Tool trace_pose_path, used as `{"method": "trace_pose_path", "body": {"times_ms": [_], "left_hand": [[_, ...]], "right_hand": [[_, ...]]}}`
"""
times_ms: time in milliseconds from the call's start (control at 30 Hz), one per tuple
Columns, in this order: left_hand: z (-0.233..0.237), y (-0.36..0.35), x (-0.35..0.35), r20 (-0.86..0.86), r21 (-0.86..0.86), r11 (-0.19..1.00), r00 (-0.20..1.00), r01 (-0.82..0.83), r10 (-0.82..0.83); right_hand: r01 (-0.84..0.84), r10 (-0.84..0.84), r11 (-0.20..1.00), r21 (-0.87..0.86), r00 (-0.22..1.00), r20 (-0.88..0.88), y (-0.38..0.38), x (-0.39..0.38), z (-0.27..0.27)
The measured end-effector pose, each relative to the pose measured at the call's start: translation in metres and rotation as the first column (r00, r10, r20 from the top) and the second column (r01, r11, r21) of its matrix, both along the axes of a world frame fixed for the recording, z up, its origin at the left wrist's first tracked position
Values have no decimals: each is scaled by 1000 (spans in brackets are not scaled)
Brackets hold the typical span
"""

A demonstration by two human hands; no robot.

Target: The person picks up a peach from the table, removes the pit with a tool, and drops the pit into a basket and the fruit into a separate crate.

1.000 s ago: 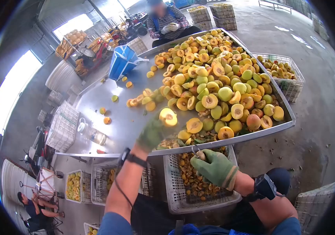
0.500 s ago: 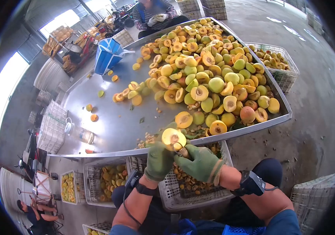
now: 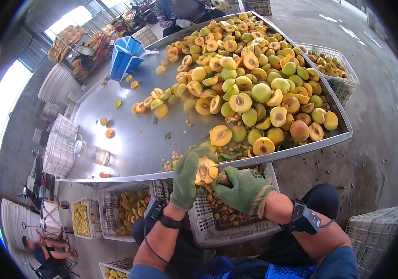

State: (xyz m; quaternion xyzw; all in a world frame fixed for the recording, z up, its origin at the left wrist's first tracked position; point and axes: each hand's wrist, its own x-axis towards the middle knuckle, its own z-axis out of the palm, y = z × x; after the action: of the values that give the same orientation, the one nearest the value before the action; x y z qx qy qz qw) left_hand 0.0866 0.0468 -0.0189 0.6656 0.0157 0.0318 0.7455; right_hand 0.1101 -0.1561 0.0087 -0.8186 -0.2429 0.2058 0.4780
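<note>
My left hand (image 3: 186,179), in a green glove, grips a halved peach (image 3: 206,170) with its cut face turned toward my right hand. My right hand (image 3: 244,189), also gloved in green, holds a small metal pitting tool (image 3: 220,178) against the cut face of the half. Both hands are over a white plastic crate (image 3: 236,228) holding several peach pits, just below the near edge of the steel table (image 3: 134,139). A large heap of halved and whole peaches (image 3: 250,79) covers the table's right side.
A blue bag (image 3: 125,58) stands at the table's far left. Another person sits at the far end (image 3: 180,11). A crate of peach halves (image 3: 124,207) sits under the table's near edge, another crate (image 3: 336,74) to the right. A clear jar (image 3: 94,153) lies on the table.
My left hand took a peach half from the table and brought it down to my right hand; now the half is turned sideways with the tool pressed into it.
</note>
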Motion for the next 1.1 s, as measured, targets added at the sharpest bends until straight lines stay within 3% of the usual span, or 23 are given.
{"method": "trace_pose_path", "body": {"times_ms": [267,367,567,767,867,967,1067,1100], "left_hand": [[-3,-20,-8,-48,-163,986,999,-25,18],[-3,-21,-11,0,-58,998,1000,3,-3],[1,-21,-13,-57,-41,998,997,-47,45],[4,-26,-15,-88,35,997,993,-70,73],[8,-31,-16,-48,122,985,990,-122,129],[12,-35,-18,-7,145,976,986,-164,167],[11,-34,-17,21,158,975,988,-154,152],[12,-36,-17,-5,150,981,992,-127,129]], "right_hand": [[-72,60,995,-76,987,-150,0,4,9],[-63,60,998,-24,994,-96,3,-1,-7],[-97,96,995,-25,994,-58,7,-4,-17],[-126,120,989,-74,990,-80,9,-6,-22],[-169,167,985,-19,984,-64,8,-6,-21],[-187,188,982,27,950,-249,9,-5,-12],[-188,204,977,100,960,-189,10,-7,-18],[-132,137,990,43,982,-129,9,-10,-17]]}}
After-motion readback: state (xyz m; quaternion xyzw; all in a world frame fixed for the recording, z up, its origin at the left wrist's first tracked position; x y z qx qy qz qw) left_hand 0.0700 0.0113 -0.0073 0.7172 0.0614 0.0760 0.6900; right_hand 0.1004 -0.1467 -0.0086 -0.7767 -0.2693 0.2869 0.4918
